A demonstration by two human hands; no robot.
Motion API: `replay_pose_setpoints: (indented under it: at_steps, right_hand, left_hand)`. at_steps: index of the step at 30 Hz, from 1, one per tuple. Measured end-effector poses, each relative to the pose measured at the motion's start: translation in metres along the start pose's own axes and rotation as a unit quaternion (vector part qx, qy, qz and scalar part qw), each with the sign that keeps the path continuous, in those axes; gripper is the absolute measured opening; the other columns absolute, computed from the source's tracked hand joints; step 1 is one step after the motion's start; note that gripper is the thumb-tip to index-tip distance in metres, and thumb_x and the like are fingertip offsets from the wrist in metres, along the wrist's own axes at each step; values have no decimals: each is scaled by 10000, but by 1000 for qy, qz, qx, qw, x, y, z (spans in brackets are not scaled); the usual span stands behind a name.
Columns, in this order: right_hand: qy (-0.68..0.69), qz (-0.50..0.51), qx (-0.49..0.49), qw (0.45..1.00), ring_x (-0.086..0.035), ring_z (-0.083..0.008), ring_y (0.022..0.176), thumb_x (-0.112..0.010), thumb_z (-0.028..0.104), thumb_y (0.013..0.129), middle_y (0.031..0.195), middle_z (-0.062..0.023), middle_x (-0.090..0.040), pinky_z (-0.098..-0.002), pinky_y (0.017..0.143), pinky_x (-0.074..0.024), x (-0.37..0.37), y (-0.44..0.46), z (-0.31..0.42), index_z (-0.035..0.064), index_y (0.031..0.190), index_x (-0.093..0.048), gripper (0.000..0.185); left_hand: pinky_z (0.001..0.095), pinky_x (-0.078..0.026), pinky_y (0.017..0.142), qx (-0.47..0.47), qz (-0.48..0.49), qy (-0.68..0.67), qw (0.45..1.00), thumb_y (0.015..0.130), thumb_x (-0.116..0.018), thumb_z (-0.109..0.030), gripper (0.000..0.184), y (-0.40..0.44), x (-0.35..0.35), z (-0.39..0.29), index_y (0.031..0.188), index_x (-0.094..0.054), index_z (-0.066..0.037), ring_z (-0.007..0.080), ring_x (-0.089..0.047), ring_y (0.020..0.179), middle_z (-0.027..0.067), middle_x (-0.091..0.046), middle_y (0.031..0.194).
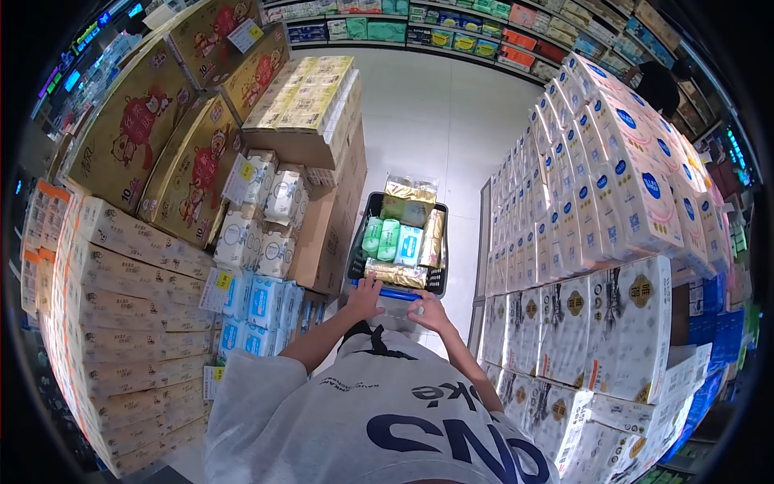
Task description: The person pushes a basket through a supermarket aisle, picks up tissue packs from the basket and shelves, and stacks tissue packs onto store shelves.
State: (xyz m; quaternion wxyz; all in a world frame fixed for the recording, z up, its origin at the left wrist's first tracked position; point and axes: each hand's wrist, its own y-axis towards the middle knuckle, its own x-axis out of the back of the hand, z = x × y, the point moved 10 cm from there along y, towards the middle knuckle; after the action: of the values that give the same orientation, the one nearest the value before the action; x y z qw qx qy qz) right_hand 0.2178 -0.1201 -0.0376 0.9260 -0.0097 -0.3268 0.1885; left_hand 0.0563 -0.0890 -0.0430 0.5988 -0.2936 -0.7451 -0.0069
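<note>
A black shopping cart basket (355,256) stands in front of my body, with a blue handle (395,291) along its near edge. My left hand (365,299) is closed over the left part of this handle, its fingertips toward the basket. At the handle's right end, my right hand (430,312) is wrapped round it, thumb side up. Inside the basket lie gold packs (409,200), green cylindrical packs (388,240) and a blue-and-white wipes pack (409,244). Another gold pack (395,273) lies across the near end, close to my hands.
Stacked tissue packs (137,323), gold cartons (193,161) and blue wipes packs (262,300) line the left side. Tall stacks of wrapped paper packs (580,202) line the right. Pale floor (423,105) runs ahead to shelves (459,36). A person in dark clothing (659,87) is at the far right.
</note>
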Motion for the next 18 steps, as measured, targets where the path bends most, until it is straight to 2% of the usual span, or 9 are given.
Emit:
replay_pose_setpoints:
  at_steps: [2,4,5,9,11,12,13,16,18]
  right_hand:
    - [4,5,-15,1000,-493,-327,1192,-710,264,676,1277,-144,-549,-409,1022,-367,-1,-3,2,134,743,-697,147]
    - [-50,-13,-7,999,-493,-327,1190,-721,258,666,1280,-148,-544,-405,1026,-361,-2,0,4,128,735,-688,150]
    - [-63,-43,-1,997,-501,-318,1171,-747,238,636,1246,-141,-558,-408,1008,-370,1,0,7,133,720,-679,151]
    - [-130,-39,29,990,-515,-302,1140,-776,202,569,1177,-113,-575,-407,942,-401,1,6,18,159,687,-672,163]
    - [-128,6,27,991,-517,-304,1127,-777,204,563,1173,-109,-572,-406,939,-403,0,9,19,163,666,-665,157]
    - [-129,44,22,990,-520,-307,1113,-778,206,556,1169,-106,-569,-404,937,-405,-2,13,21,167,645,-659,153]
    - [-145,38,24,988,-529,-306,1066,-773,202,550,1149,-94,-565,-406,926,-408,-2,13,22,180,617,-654,139]
    - [-146,44,10,988,-514,-285,1099,-776,202,524,1149,-70,-550,-415,966,-390,-5,14,20,195,614,-659,148]
    - [-152,47,-2,987,-528,-263,1065,-763,187,513,1104,-50,-556,-395,918,-407,-6,16,19,196,599,-648,144]
  left_hand:
    - [555,-434,885,-7,-25,3,1000,664,-783,-420,762,0,2,1,1244,-406,-101,337,-425,1176,157,-419,1245]
    - [560,-432,887,-7,-15,-8,1000,678,-773,-421,761,0,2,2,1258,-401,-100,343,-420,1177,153,-416,1238]
    - [564,-429,889,-11,-11,-15,1000,691,-763,-423,760,0,4,2,1272,-395,-99,348,-416,1177,148,-413,1232]
    - [590,-413,887,-8,4,-52,999,746,-707,-485,734,5,0,8,1294,-399,-106,353,-403,1202,155,-401,1262]
    - [601,-402,882,-25,7,-69,997,808,-618,-550,682,7,-2,9,1287,-429,-104,351,-406,1204,164,-397,1268]
    - [601,-402,882,-21,8,-72,997,808,-618,-550,682,7,-1,13,1287,-429,-104,351,-406,1204,164,-397,1268]
    - [598,-402,876,-29,16,-80,996,829,-582,-564,646,9,-1,14,1266,-457,-105,346,-409,1200,161,-408,1258]
    - [596,-412,850,-64,8,-82,995,857,-534,-580,589,13,2,14,1194,-521,-98,349,-454,1163,164,-453,1225]
    - [597,-423,831,-86,-5,-79,993,863,-523,-581,566,17,4,14,1143,-556,-90,357,-495,1129,169,-488,1202]
